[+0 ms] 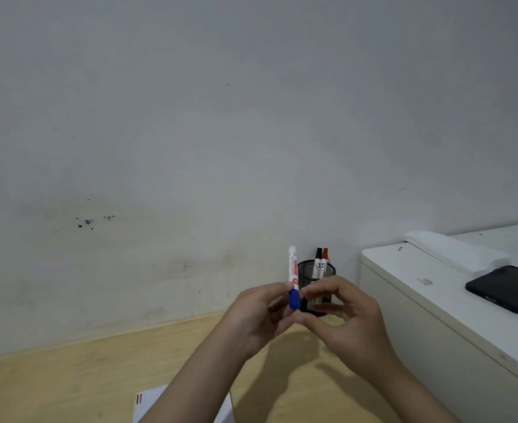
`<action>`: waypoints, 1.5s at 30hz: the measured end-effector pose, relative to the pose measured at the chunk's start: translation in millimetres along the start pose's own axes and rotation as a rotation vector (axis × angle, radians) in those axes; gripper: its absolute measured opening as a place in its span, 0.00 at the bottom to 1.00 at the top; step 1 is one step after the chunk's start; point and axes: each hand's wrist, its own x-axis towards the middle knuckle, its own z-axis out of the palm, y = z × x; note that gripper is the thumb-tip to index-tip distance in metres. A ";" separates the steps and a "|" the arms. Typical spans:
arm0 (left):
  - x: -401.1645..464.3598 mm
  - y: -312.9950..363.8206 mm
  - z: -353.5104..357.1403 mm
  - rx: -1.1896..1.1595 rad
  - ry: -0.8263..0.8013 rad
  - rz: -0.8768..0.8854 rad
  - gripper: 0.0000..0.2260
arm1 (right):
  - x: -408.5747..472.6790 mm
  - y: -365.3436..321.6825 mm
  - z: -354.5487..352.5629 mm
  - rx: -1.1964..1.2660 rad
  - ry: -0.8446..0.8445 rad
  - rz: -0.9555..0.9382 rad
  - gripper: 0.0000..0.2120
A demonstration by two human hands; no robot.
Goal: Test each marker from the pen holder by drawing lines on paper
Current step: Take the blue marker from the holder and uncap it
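While the left hand [259, 315] grips the blue-capped marker [293, 277] upright, the right hand's [340, 319] fingers curl loosely, grasping nothing.

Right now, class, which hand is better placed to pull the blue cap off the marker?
The right hand. The left hand grips the blue-capped marker upright, cap end down, while the right hand's fingertips sit beside the blue cap, apparently free to pinch it.

Matt wooden desk [99, 370]; black mesh holder [327, 271]
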 end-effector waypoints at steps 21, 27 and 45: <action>-151.0 0.4 -65.1 0.607 0.121 0.641 0.01 | -35.0 -90.5 63.7 0.452 -0.131 0.263 0.13; -159.5 1.9 -82.8 0.736 0.068 0.574 0.08 | -40.3 -97.4 70.3 0.353 -0.321 0.106 0.06; -121.5 -45.7 -222.5 1.081 0.625 0.277 0.07 | -60.7 -61.0 98.4 0.340 -0.389 0.317 0.06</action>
